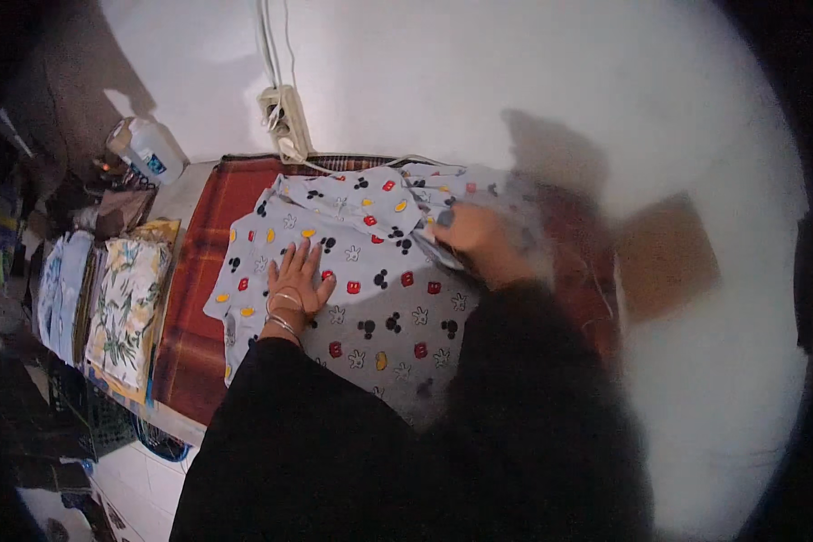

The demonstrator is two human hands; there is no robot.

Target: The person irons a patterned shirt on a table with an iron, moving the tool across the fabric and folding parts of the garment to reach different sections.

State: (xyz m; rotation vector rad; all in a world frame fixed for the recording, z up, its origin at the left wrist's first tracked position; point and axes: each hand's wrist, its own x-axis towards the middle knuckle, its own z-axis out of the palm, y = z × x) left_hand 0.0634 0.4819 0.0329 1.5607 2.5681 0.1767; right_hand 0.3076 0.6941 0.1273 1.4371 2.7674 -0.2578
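A light grey garment (pixel 352 318) printed with mouse heads, gloves, red shorts and yellow shoes lies spread before me. My left hand (pixel 297 278) rests palm down on its left part, fingers apart, a ring-shaped band and bangles at the wrist. Toward the garment's upper right, my right hand (pixel 471 237) has its fingers curled on a folded edge of the cloth. The exact grip there is blurred and partly hidden. Beneath the garment is a red plaid cloth (pixel 196 271). My dark sleeves cover the garment's lower part.
A power strip (pixel 295 122) with plugged cords hangs against the white wall behind. Folded floral cloth (pixel 129 298) and folded blue cloth (pixel 64 298) sit in stacks at the left. A white plastic bottle (pixel 156 152) stands at the back left. A brown cardboard-like piece (pixel 667 257) is at the right.
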